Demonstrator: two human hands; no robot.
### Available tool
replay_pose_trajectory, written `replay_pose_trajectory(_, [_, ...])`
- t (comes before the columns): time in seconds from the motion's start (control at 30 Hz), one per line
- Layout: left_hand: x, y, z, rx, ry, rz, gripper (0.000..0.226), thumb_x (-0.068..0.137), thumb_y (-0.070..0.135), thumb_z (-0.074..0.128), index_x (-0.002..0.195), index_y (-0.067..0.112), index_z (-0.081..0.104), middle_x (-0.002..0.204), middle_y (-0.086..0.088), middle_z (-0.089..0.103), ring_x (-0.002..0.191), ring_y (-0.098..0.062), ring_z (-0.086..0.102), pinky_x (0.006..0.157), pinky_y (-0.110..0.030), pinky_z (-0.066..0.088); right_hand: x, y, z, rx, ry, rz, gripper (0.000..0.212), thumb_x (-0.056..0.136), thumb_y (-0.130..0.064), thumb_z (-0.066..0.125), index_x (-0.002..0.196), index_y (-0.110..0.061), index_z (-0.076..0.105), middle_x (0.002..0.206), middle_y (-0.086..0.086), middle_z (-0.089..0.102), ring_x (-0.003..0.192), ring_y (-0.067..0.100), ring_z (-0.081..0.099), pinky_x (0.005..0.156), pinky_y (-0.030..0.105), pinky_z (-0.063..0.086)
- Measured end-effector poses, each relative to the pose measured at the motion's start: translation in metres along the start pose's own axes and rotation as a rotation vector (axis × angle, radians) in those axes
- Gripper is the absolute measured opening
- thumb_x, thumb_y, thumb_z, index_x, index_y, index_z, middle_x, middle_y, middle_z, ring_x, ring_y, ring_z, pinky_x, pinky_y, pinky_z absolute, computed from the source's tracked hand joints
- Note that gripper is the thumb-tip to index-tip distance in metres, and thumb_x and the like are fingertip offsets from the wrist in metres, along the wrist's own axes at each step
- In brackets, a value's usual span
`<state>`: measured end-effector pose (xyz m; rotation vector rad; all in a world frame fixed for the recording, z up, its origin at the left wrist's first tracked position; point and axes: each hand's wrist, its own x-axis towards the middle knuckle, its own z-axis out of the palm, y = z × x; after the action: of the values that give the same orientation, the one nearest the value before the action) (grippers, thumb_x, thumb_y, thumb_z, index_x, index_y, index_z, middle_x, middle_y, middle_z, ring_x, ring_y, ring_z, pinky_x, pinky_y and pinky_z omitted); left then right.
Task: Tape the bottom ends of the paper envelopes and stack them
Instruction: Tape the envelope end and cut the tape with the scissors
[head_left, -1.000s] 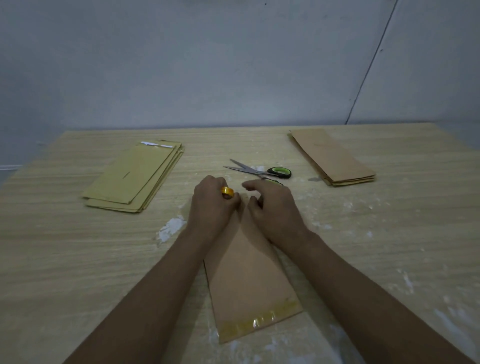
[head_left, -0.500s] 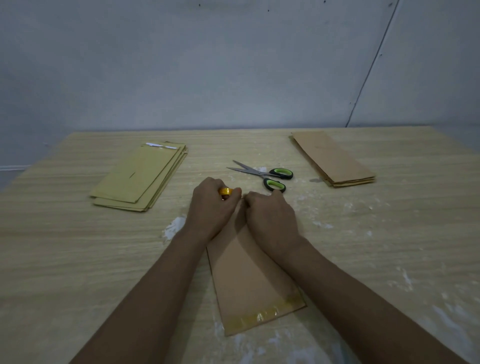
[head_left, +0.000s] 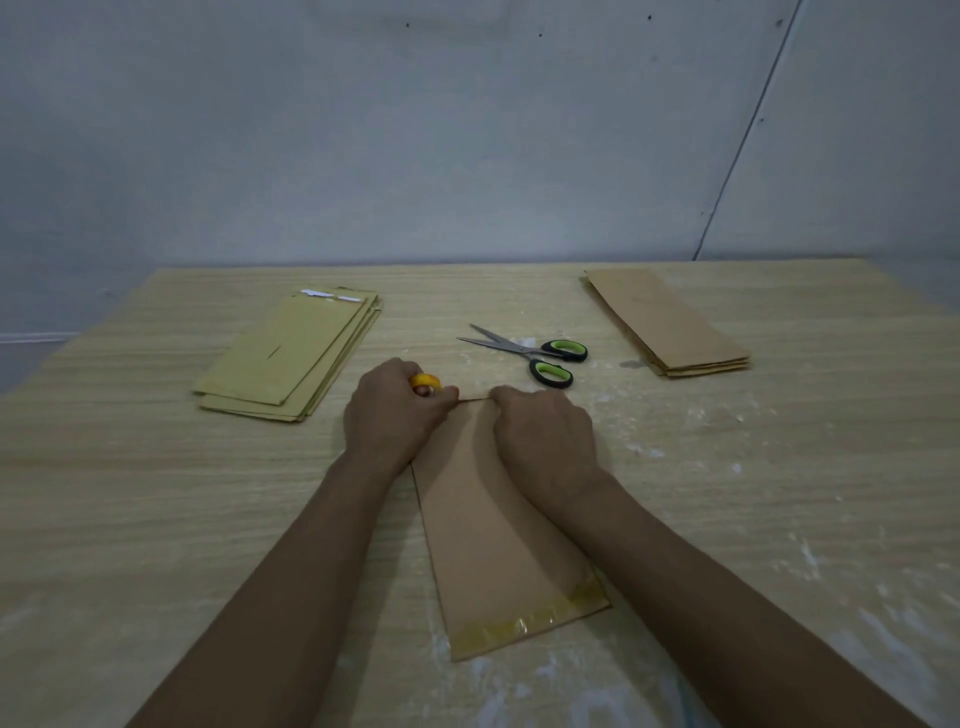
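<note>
1. Brown envelope (head_left: 493, 540) is lying flat on the desk (head_left: 130, 519), its near end taped yellow.
2. Left hand (head_left: 395, 415) is gripping a yellow tape roll (head_left: 426, 383) at the far end; right hand (head_left: 545, 436) has fingers curled on that edge, grip unclear.
3. Scissors (head_left: 535, 353) are lying beyond.
4. Yellow-green stack (head_left: 291, 353) is sitting far left, brown stack (head_left: 665, 322) far right.
</note>
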<state>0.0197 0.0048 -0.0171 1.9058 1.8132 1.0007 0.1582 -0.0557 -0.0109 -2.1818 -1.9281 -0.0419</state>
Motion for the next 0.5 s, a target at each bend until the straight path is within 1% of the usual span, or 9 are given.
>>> replay_pose_trajectory(0.1, [-0.001,-0.002,0.001,0.015,-0.036,0.02,0.042,0.075,0.042,0.075,0.062,0.013,0.048,0.067,-0.004,0.053,0.072,-0.026,0.054,0.055,-0.033,0.031,0.0,0.001,0.001,0.0,0.004,-0.002,0.041,0.101,-0.015,0.032,0.138,-0.021,0.049,0.121,0.006,0.062,0.114,0.029,0.054,0.077,0.036,0.034])
replay_pose_trajectory(0.2, [0.0,-0.002,0.002,0.038,-0.036,0.022,0.04,0.077,0.04,0.074,0.065,0.012,0.049,0.068,-0.002,0.053,0.073,-0.025,0.052,0.055,-0.033,0.029,-0.003,0.002,0.006,-0.018,0.025,-0.028,0.046,0.103,-0.018,0.032,0.149,-0.025,0.037,0.14,0.001,0.053,0.124,0.032,0.047,0.088,0.038,0.041])
replay_pose_trajectory(0.23, [0.0,-0.001,0.002,0.048,-0.038,0.022,0.039,0.077,0.04,0.074,0.065,0.012,0.05,0.069,-0.001,0.052,0.073,-0.024,0.051,0.054,-0.032,0.028,-0.003,0.001,0.006,-0.039,0.04,-0.037,0.047,0.103,-0.018,0.032,0.15,-0.024,0.036,0.143,0.0,0.051,0.126,0.033,0.045,0.09,0.039,0.042])
replay_pose_trajectory(0.27, [0.0,-0.001,0.002,0.055,-0.04,0.025,0.038,0.077,0.04,0.074,0.065,0.013,0.05,0.068,0.0,0.052,0.072,-0.023,0.051,0.053,-0.032,0.028,-0.002,0.0,0.006,-0.041,0.082,-0.071,0.047,0.101,-0.016,0.032,0.147,-0.021,0.041,0.141,0.001,0.053,0.124,0.035,0.047,0.089,0.04,0.043])
replay_pose_trajectory(0.33, [0.0,-0.002,0.002,0.061,-0.045,0.037,0.04,0.077,0.04,0.074,0.063,0.014,0.048,0.066,0.0,0.051,0.071,-0.024,0.05,0.052,-0.032,0.027,0.001,-0.001,0.008,0.01,0.134,-0.173,0.049,0.089,-0.011,0.033,0.129,-0.012,0.062,0.125,0.008,0.066,0.106,0.037,0.059,0.08,0.042,0.051])
replay_pose_trajectory(0.37, [0.0,-0.002,0.002,0.061,-0.046,0.04,0.041,0.077,0.039,0.074,0.062,0.014,0.046,0.065,0.0,0.05,0.07,-0.024,0.049,0.051,-0.032,0.026,0.003,0.001,0.012,0.067,0.16,-0.238,0.05,0.084,-0.009,0.035,0.122,-0.008,0.067,0.118,0.011,0.069,0.099,0.037,0.063,0.078,0.043,0.053])
replay_pose_trajectory(0.4, [0.0,-0.002,0.002,0.06,-0.047,0.039,0.042,0.076,0.039,0.074,0.061,0.014,0.045,0.065,0.0,0.049,0.07,-0.024,0.049,0.051,-0.032,0.026,0.004,0.002,0.012,0.103,0.106,-0.261,0.05,0.083,-0.007,0.037,0.123,-0.007,0.066,0.117,0.013,0.07,0.1,0.036,0.063,0.082,0.043,0.053])
replay_pose_trajectory(0.47, [0.001,-0.002,0.002,0.055,-0.049,0.037,0.042,0.077,0.039,0.074,0.061,0.015,0.043,0.065,0.0,0.048,0.071,-0.024,0.049,0.052,-0.033,0.026,0.003,0.002,0.009,0.069,-0.002,-0.282,0.051,0.088,-0.01,0.038,0.134,-0.009,0.06,0.129,0.011,0.065,0.113,0.033,0.059,0.093,0.043,0.048])
replay_pose_trajectory(0.5, [0.001,-0.001,0.002,0.05,-0.05,0.038,0.042,0.077,0.038,0.074,0.06,0.015,0.043,0.065,0.0,0.047,0.071,-0.025,0.049,0.052,-0.033,0.026,0.003,0.003,0.007,0.045,-0.011,-0.293,0.052,0.089,-0.013,0.036,0.136,-0.011,0.057,0.134,0.01,0.062,0.117,0.032,0.058,0.096,0.043,0.046])
